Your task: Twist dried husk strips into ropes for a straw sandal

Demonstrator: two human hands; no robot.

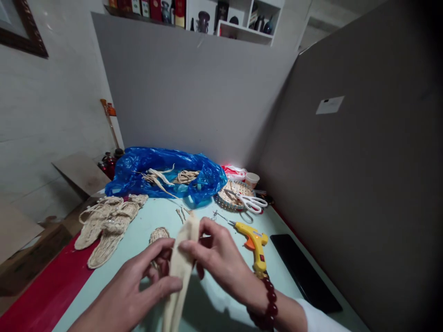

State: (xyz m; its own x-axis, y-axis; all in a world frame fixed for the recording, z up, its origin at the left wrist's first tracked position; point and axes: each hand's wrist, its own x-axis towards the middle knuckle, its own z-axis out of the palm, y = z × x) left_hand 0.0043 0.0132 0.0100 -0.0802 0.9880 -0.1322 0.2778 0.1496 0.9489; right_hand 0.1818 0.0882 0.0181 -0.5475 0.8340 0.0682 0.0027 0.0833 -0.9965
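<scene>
A long pale strip (pixel 183 265), folded lengthwise, hangs upright between my hands over the light green table. My left hand (pixel 138 279) has its thumb and fingers on the strip's left edge. Near the top, my right hand (pixel 218 256) pinches it between thumb and fingers; a dark red bead bracelet (pixel 270 299) circles that wrist. Behind my left hand lies a small woven straw piece (pixel 159 234), partly hidden. A yellow glue gun (pixel 255 242) rests just right of my right hand.
Woven straw sandals (pixel 110 230) lie at the left. A blue plastic bag (pixel 166 159) holding straw strands stands at the back. White-handled scissors (pixel 254 204) rest on a round dotted box (pixel 226 200), near a paper cup (pixel 252 179). A black slab (pixel 304 272) lies right.
</scene>
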